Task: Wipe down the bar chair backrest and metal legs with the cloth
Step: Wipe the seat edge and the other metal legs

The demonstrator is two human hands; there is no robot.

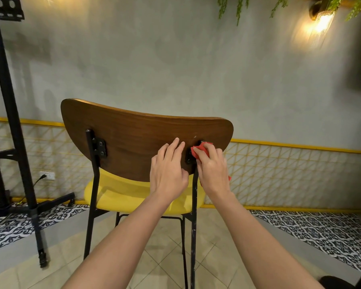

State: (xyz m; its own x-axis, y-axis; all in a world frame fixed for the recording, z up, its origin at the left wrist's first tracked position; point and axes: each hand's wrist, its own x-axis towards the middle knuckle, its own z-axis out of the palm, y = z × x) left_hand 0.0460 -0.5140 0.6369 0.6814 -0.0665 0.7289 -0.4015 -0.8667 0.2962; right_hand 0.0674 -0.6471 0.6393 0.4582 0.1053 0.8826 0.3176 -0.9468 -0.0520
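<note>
head view | right hand (213, 170) grips a bunched red cloth (201, 151) against the right bracket on the back of the wooden backrest (138, 134) | left hand (168, 170) lies flat, fingers (175, 146) straight, steadying the backrest | progress: likely backrest stage; black metal legs (194, 226) apparently still unwiped, paint-flecked

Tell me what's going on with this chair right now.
A person is wiping the back of a bar chair. Their right hand grips a red cloth against the bracket where a black metal leg meets the wooden backrest. Their left hand rests flat on the backrest beside it, fingers straight.
</note>
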